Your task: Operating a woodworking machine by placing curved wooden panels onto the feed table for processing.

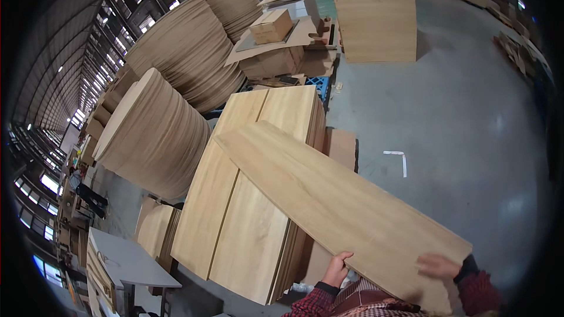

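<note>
A long wood-grain board (341, 199) slants across the view, its far end lying over a stack of similar boards (249, 223) and its near end in front of my body. My left hand (336, 270) grips the board's near left edge, thumb up at the rim, its other fingers partly hidden. On the board's top face, close to its right end, my right hand (437, 266) lies with fingers stretched out, slightly blurred. The stack beneath holds two side-by-side rows of boards, with a thin gap between them.
Tall stacks of rounded panels (176, 47) stand at the far left, with a shorter one (153, 135) nearer. Cardboard boxes (271, 26) sit behind the stack. Another panel pile (376, 26) stands far ahead. A grey table (126, 258) is at lower left; a person (85, 191) stands beyond.
</note>
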`<state>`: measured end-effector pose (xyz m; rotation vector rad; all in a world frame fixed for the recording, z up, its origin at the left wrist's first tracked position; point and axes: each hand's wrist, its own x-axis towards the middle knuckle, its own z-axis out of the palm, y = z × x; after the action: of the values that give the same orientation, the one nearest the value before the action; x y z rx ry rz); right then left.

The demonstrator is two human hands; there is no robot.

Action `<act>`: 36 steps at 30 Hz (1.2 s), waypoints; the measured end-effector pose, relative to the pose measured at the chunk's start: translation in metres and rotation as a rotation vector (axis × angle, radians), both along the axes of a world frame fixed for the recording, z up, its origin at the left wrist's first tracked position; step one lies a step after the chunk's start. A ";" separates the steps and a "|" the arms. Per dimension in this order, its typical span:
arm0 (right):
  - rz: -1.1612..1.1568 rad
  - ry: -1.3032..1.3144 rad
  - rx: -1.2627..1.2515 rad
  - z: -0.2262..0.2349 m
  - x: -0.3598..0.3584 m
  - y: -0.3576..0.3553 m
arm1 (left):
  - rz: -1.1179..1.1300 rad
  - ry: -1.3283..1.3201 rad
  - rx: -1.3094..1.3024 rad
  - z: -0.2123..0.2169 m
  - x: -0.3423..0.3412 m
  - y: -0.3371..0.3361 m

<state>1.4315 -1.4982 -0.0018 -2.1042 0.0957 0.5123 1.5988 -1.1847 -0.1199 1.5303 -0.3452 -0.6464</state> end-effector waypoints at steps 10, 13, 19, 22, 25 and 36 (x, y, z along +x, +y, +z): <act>-0.419 0.384 -0.541 -0.212 0.177 -0.131 | 0.220 0.656 0.019 0.015 -0.026 -0.022; -0.434 0.307 -0.521 -0.196 0.195 -0.141 | -0.090 0.061 0.028 -0.040 -0.003 -0.021; -0.357 0.078 -0.800 -0.155 0.250 -0.205 | 0.785 0.400 -0.386 -0.055 0.174 0.019; -0.389 -0.010 -0.907 -0.134 0.261 -0.240 | 1.031 0.790 -0.556 -0.056 0.188 -0.037; -0.421 -0.071 -0.951 -0.093 0.265 -0.260 | 1.050 0.749 -0.628 -0.041 0.174 -0.060; -0.174 -0.160 -0.994 0.044 0.323 -0.214 | 1.165 0.545 -0.804 0.089 0.092 -0.040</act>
<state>1.7542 -1.7119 0.0425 -3.0504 0.5244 0.1836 1.6909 -1.2250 -0.0313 0.5355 0.6296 0.0623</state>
